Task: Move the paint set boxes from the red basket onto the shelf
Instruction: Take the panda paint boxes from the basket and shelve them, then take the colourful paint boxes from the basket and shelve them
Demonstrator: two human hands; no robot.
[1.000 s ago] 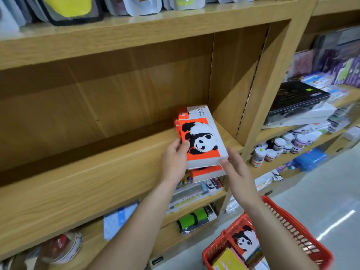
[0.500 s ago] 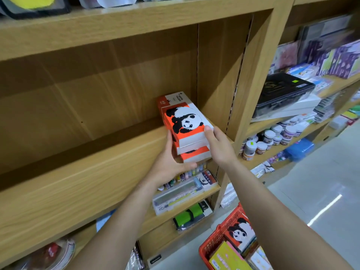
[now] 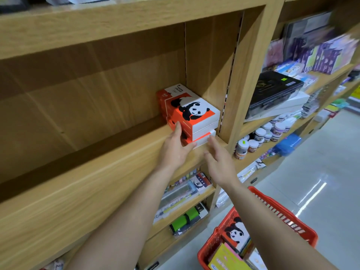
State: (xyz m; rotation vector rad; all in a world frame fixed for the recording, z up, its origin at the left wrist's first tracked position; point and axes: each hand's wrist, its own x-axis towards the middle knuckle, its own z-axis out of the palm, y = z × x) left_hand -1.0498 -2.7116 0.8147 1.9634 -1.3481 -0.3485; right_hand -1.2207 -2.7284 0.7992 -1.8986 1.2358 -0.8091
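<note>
Both arms reach to the right end of the wooden shelf, where three stacked paint set boxes sit against the side panel. The left hand presses straight fingers to the stack's left side, and the right hand hovers at its front, fingers loose, holding nothing. The top box shows a panda and "WATER COLOUR"; another panda box stands in the red basket.

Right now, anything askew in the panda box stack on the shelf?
Slightly. The bottom box of the panda stack seems to sit proud of the two above at the front, so the stack isn't flush. The left hand touches its side; the right hand is open by the front corner. Nothing spilled or damaged.
</note>
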